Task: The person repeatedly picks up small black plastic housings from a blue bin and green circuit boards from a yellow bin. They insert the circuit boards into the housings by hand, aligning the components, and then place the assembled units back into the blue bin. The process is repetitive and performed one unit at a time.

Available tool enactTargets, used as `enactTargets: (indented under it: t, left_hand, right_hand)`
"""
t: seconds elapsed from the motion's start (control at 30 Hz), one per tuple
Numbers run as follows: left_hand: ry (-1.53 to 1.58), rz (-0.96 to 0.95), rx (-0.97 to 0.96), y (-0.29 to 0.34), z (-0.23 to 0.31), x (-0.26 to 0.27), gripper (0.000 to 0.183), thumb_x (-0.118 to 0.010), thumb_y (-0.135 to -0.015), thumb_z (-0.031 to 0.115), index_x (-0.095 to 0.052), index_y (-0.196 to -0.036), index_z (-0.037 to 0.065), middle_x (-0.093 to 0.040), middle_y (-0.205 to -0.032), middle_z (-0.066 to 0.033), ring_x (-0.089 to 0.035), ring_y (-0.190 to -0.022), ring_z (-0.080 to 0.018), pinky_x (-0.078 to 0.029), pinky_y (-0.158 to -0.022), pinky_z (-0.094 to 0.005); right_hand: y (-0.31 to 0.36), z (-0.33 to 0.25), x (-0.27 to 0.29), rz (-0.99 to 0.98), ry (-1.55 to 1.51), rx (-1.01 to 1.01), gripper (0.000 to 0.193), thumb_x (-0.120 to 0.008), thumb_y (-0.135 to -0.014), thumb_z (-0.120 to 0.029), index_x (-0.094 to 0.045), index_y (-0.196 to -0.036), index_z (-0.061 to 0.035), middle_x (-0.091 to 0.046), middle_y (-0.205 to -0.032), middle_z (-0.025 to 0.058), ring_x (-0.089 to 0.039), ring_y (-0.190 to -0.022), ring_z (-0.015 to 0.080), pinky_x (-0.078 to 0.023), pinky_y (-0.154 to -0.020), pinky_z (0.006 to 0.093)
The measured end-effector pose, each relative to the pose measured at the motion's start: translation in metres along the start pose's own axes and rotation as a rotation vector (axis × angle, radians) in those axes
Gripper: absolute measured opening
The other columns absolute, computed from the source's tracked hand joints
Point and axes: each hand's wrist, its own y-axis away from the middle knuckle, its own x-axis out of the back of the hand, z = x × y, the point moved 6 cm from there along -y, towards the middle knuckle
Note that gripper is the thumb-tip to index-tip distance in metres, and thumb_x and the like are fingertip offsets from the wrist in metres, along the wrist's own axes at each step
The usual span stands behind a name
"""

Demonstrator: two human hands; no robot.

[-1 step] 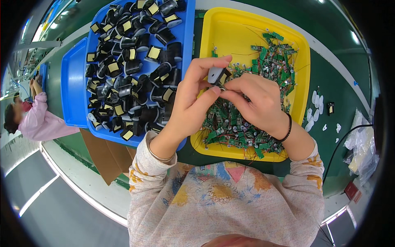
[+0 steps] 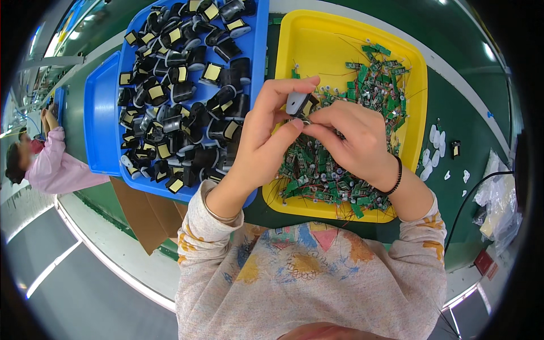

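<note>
A small black plastic housing (image 2: pixel 306 107) with a grey rounded end and a yellowish pad is in my left hand (image 2: pixel 258 136), its fingers closed round it. My right hand (image 2: pixel 357 139) is pinched against the housing's lower end. What lies between those fingertips is too small and too covered to name. Both hands are above the left part of a yellow tray (image 2: pixel 420 79), which holds a heap of small green circuit boards (image 2: pixel 323 175) with thin wires. On the left, a blue tray (image 2: pixel 261 39) carries many similar black housings (image 2: pixel 181 92).
Another blue tray (image 2: pixel 97 122) sits farther left, with a brown cardboard box (image 2: pixel 144 212) below it. White oval pieces (image 2: pixel 435 148), a lone black housing (image 2: pixel 456 149) and clear plastic bags (image 2: pixel 498 198) lie at right, near a black cable (image 2: pixel 467 198). A co-worker in pink (image 2: pixel 59 158) is at far left.
</note>
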Motion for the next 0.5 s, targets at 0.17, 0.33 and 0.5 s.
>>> enactTargets:
  t: [0.17, 0.33, 0.5]
  left_hand:
    - [0.017, -0.008, 0.016, 0.000, 0.002, -0.001, 0.042, -0.041, -0.074, -0.007, -0.041, -0.116, 0.001, -0.046, -0.118, -0.0108, -0.047, -0.106, -0.0170, -0.038, -0.089, -0.0290]
    - [-0.049, 0.029, 0.018, 0.001, 0.002, 0.000, 0.040, -0.041, -0.075, -0.008, -0.045, -0.114, 0.002, -0.050, -0.111, -0.0091, -0.050, -0.101, -0.0136, -0.039, -0.086, -0.0275]
    - [-0.062, 0.033, 0.044, 0.002, 0.003, 0.007, 0.039, -0.037, -0.079, -0.009, -0.049, -0.114, 0.002, -0.053, -0.109, -0.0082, -0.050, -0.100, -0.0118, -0.041, -0.082, -0.0240]
  right_hand:
    - [0.001, 0.003, -0.001, -0.005, -0.053, -0.046, 0.012, -0.066, -0.071, -0.013, -0.057, -0.075, -0.0064, -0.055, -0.066, 0.0064, -0.055, -0.056, 0.0233, -0.043, -0.049, 0.0308]
    - [0.002, 0.009, -0.002, -0.019, -0.200, -0.161, 0.012, -0.068, -0.071, -0.010, -0.058, -0.075, -0.0052, -0.057, -0.065, 0.0052, -0.057, -0.054, 0.0166, -0.043, -0.048, 0.0255]
    - [0.005, 0.020, -0.006, -0.080, -0.613, -0.402, 0.011, -0.067, -0.073, -0.006, -0.058, -0.076, -0.0021, -0.058, -0.063, 0.0040, -0.057, -0.053, 0.0087, -0.043, -0.049, 0.0201]
